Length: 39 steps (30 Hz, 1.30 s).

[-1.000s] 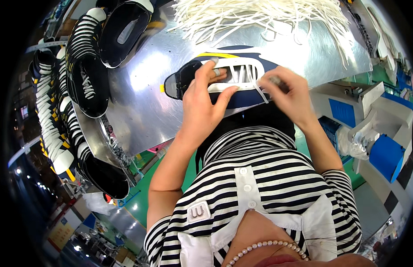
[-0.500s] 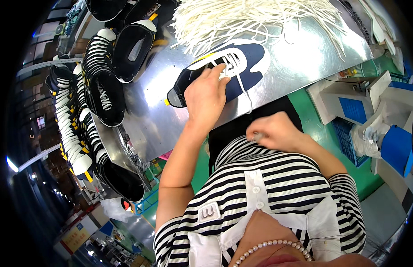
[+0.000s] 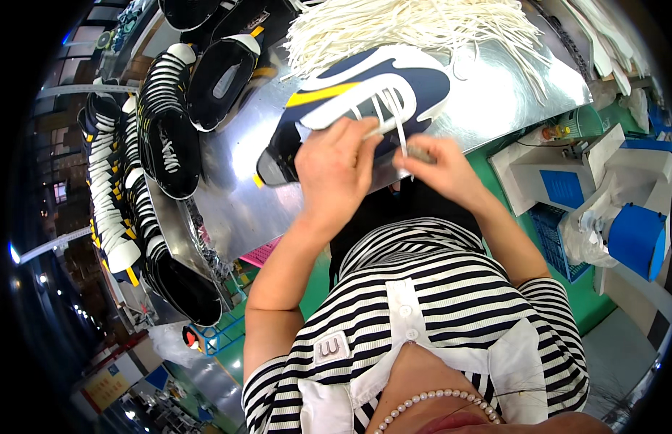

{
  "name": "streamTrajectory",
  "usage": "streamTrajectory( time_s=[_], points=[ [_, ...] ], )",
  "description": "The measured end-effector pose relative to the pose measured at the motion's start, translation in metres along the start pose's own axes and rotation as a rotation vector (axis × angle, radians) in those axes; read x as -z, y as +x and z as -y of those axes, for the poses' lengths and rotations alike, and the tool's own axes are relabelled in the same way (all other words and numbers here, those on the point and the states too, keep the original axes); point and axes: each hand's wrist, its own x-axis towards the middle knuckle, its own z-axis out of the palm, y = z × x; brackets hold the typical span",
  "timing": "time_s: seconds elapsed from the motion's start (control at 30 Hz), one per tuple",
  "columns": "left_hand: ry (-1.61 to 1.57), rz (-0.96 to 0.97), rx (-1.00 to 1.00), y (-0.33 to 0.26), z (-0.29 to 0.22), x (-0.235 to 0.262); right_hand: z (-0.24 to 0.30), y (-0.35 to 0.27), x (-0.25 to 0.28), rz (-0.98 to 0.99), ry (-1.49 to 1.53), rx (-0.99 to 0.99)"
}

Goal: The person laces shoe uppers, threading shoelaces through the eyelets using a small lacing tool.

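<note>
A navy and white shoe upper with a yellow stripe lies tilted on the metal table. My left hand is closed on its edge near the lacing, hiding part of the opening. White lace crosses the eyelet area, and one length runs down toward my right hand. That hand is closed round a short grey-brown handle, probably of a small hand tool; its tip is hidden or blurred. Whether the fingers also pinch the lace, I cannot tell.
A heap of loose white laces covers the table's far side. Rows of nested black and white shoe uppers stand at the left. A single dark upper lies beside them. At the right are a white machine and a blue crate.
My right hand has risen from near my lap to the shoe upper's near edge. The upper has tipped, showing more of its yellow-striped side, and my left hand still grips it.
</note>
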Motion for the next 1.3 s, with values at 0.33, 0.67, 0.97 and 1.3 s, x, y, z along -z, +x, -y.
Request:
streamTrajectory(
  time_s=[0.33, 0.67, 0.97, 1.3],
  points=[
    [-0.097, 0.296, 0.236, -0.005, 0.039, -0.025, 0.003, 0.037, 0.000, -0.250, 0.079, 0.234],
    [-0.174, 0.319, 0.337, -0.004, 0.047, -0.028, -0.018, 0.065, -0.007, -0.326, -0.002, 0.352],
    [0.031, 0.243, 0.251, 0.000, 0.042, -0.037, -0.011, 0.054, -0.010, -0.478, -0.095, 0.333],
    [0.017, 0.254, 0.261, -0.001, 0.043, -0.035, -0.014, 0.012, -0.005, -0.289, -0.313, 0.167]
  ],
)
